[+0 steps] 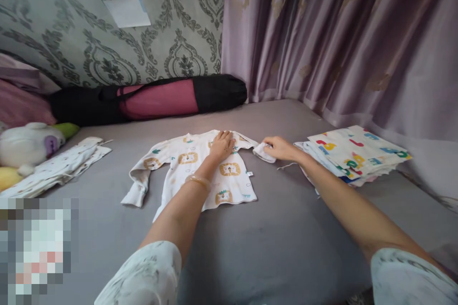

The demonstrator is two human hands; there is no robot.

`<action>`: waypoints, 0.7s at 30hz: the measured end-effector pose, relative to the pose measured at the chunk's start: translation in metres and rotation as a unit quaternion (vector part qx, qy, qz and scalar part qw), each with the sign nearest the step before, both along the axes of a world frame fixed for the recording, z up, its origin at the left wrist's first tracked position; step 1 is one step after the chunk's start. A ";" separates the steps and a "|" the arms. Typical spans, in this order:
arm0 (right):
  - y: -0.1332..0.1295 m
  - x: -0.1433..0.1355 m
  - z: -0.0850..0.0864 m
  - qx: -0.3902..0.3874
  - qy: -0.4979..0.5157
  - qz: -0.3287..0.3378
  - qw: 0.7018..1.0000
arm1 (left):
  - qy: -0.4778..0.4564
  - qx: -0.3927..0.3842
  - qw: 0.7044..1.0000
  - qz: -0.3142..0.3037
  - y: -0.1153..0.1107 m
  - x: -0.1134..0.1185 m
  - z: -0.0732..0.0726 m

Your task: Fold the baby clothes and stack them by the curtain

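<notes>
A small white long-sleeved shirt point(188, 171) with a lion print lies spread on the grey bed sheet. My left hand point(222, 145) rests flat on its upper part, fingers stretched out. Off to the right, my right hand point(281, 147) is closed around the cuff point(264, 153) of one sleeve, which is drawn out sideways. The other sleeve point(141, 178) bends down toward the near left. A small white tag sticks out at the shirt's right side seam. My left forearm hides part of the shirt's front.
Folded cloths point(361, 152) with colourful letters are stacked at right. More folded white clothes point(60, 164) lie at left beside a plush toy point(26, 145). A long black and pink bag point(157, 97) lies along the wall. Purple curtains point(304, 24) hang behind.
</notes>
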State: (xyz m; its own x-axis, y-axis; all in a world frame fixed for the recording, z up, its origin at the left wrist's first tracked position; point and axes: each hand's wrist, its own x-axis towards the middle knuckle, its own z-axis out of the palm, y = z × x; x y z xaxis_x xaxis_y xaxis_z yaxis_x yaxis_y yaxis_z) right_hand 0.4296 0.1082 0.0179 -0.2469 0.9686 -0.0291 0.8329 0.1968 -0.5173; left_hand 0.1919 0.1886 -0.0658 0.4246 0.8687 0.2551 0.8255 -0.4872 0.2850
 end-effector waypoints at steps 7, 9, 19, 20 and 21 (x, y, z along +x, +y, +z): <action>0.058 0.047 0.010 0.081 0.090 -0.271 0.955 | 0.007 -0.024 1.000 0.018 -0.007 0.002 0.008; 0.066 0.054 0.008 0.078 0.064 -0.309 0.946 | 0.003 -0.023 1.000 0.015 -0.008 0.001 0.009; 0.053 0.045 -0.006 0.002 -0.248 -0.357 0.901 | 0.048 -0.040 0.998 0.021 -0.014 0.005 0.015; 0.053 0.040 -0.010 -0.007 -0.270 -0.347 0.898 | 0.051 -0.041 0.998 0.020 -0.014 0.005 0.015; 0.054 0.037 -0.013 -0.014 -0.289 -0.335 0.897 | 0.054 -0.042 0.998 0.019 -0.014 0.005 0.015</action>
State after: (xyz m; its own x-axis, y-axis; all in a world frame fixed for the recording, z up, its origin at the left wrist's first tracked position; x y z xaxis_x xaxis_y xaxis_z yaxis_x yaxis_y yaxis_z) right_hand 0.4666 0.1620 0.0054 0.4545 0.8907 0.0095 0.8898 -0.4545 0.0411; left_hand 0.1968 0.1744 -0.0506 0.4126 0.9007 0.1358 0.8705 -0.4338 0.2324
